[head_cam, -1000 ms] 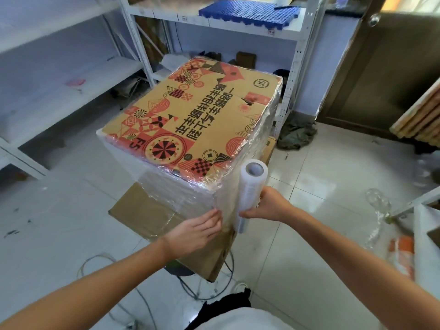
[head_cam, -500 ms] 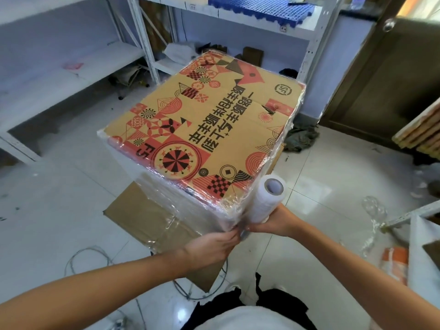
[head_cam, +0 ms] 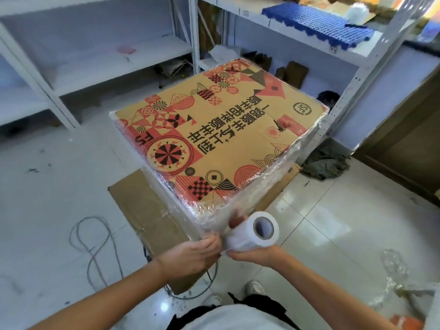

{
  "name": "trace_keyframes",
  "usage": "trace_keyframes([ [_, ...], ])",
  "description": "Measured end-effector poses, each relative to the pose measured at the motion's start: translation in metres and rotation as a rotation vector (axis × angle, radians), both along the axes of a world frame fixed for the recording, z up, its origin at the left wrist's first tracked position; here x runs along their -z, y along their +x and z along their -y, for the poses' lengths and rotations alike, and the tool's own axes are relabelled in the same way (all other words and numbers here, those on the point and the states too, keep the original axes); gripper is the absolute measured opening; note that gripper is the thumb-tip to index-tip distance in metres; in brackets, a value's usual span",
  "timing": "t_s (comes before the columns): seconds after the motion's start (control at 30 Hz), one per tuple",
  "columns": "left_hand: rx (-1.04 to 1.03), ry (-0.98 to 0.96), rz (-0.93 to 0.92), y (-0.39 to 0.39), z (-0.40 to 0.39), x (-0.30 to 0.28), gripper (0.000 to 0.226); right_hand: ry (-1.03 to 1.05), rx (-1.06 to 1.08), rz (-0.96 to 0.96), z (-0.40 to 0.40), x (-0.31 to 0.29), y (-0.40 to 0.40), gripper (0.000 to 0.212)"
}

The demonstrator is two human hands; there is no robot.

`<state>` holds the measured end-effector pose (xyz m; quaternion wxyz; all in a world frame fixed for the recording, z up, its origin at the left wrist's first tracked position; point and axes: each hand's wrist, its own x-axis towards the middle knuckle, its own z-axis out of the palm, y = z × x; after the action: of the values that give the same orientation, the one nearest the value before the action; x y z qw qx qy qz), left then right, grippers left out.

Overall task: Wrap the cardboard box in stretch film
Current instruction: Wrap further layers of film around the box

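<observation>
Head view. Printed cardboard box (head_cam: 221,129) with red and black patterns, standing on a flattened brown carton (head_cam: 145,210) on the tiled floor; its sides and top edges are covered in clear stretch film (head_cam: 283,172). Left hand (head_cam: 192,256), fingers curled, pinches the film at the box's near corner. Right hand (head_cam: 254,254) grips the stretch film roll (head_cam: 252,234) from beneath, just beside that corner, core end facing the camera. White shelving (head_cam: 352,75) stands behind.

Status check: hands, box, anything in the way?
Right hand gripping film roll. Left hand pinching film at box near corner. Sides wrapped, top bare. Nothing blocking.
</observation>
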<state>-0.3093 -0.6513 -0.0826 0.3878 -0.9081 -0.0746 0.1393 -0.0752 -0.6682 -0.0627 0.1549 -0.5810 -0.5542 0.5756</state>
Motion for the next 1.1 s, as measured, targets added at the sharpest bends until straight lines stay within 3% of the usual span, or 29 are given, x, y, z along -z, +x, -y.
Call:
trace_keyframes([
  [0.07,-0.050,-0.021,0.008,0.002,0.002,0.001,0.044,0.080,-0.014,-0.043,-0.003,0.010,0.006,0.061],
  [0.2,-0.113,-0.034,-0.040,0.005,0.009,0.002,0.042,0.329,-0.105,-0.067,-0.017,0.013,0.011,0.035],
  [0.6,-0.553,-0.082,0.040,0.029,0.028,0.001,0.055,0.275,-0.402,-0.223,-0.041,0.035,0.030,0.075],
  [0.8,-0.672,-0.096,0.005,0.037,0.045,0.002,0.038,0.373,-0.544,-0.270,-0.053,0.033,0.038,0.064],
  [0.93,-0.733,-0.130,0.009,0.040,0.052,0.000,0.035,0.262,-0.535,-0.285,-0.059,0.038,0.044,0.055],
  [1.1,-0.745,-0.077,0.111,0.046,0.049,-0.004,0.046,0.311,-0.592,-0.240,-0.056,0.036,0.044,0.059],
])
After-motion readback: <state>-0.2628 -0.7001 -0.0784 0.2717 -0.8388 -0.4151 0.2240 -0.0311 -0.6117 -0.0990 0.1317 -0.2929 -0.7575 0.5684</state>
